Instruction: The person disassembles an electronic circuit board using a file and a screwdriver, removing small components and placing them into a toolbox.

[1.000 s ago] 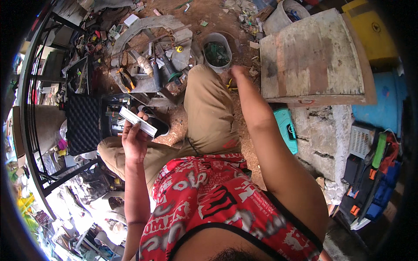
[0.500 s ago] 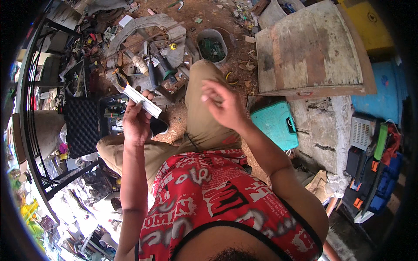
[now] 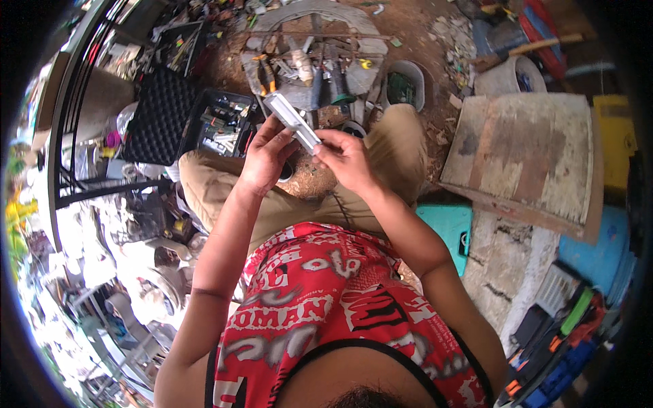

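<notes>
Above my crossed legs, both hands are on a short silvery-white bar, apparently a metal channel, tilted from upper left to lower right. My left hand grips it from below, with the thumb along its near side. At its lower right end, the fingers of my right hand are closed on the tip. Just beyond the bar lie pliers with orange handles. Farther right are dark-handled tools, one with a green collar. The underside of the bar is hidden.
An open black case with foam-lined lid holds small parts at my left. Beyond my right knee stand a bucket and a worn wooden box. A teal case lies right of my thigh. A black metal frame rises far left.
My right hand, apart from the bar with loose fingers before, has come left and taken hold of its lower end. My left hand keeps its grip. The whole view has shifted, moving surroundings rightward.
</notes>
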Demonstrator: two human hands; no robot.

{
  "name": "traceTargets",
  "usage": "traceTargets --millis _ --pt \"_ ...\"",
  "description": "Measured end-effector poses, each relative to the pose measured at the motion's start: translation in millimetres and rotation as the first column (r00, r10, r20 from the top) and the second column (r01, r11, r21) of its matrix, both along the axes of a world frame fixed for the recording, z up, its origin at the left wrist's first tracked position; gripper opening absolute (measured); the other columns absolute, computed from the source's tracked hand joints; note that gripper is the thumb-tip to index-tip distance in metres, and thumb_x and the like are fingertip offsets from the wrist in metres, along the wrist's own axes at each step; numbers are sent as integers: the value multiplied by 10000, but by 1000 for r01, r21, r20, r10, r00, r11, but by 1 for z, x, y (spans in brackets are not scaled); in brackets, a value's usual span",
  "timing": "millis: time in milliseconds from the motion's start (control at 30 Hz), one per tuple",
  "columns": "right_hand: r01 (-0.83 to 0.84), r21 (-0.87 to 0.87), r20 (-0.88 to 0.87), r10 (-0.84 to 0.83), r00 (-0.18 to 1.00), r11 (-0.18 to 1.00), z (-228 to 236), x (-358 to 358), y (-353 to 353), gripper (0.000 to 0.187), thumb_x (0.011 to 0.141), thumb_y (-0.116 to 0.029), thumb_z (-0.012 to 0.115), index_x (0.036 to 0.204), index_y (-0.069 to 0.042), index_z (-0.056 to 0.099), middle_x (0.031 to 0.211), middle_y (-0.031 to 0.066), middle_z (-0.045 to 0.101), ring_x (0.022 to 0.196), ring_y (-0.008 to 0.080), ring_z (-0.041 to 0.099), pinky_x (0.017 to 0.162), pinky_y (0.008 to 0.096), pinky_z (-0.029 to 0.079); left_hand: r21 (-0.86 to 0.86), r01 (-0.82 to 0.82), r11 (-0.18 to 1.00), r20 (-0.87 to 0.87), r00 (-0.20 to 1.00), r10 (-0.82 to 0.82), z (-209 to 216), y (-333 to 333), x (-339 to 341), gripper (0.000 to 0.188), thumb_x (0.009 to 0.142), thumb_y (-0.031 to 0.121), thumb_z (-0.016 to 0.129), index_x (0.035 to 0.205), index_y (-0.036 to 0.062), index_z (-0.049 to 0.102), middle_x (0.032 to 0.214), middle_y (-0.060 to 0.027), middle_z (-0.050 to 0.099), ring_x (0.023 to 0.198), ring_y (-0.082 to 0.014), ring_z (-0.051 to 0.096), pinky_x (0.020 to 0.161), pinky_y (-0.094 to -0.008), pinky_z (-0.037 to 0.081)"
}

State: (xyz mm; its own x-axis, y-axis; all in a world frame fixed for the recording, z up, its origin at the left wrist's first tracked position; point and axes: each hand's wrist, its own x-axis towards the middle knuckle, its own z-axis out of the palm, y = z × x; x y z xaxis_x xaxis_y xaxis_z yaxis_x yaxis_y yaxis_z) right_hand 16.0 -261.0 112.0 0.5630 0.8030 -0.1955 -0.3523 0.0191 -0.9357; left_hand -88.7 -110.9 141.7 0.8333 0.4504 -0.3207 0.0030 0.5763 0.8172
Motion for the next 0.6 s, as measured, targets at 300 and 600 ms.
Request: traceTargets --millis 300,600 --pt "17 -110 -182 -37 983 994 -24 53 58 194 912 -99 626 1084 -9 634 866 66 674 677 102 618 577 214 510 284 -480 830 228 875 428 42 65 -109 366 987 105 490 1335 -3 458 1151 -126 641 1009 -175 622 953 -345 475" --pt "97 -339 -138 -151 979 936 -82 135 167 191 924 -130 608 1022 34 607 915 109 659 756 143 625 666 260 528 191 -818 543 67 563 824 -22 132 -226 288 964 84 518 1245 20 533 1049 -84 662 877 -126 630 819 -282 525"
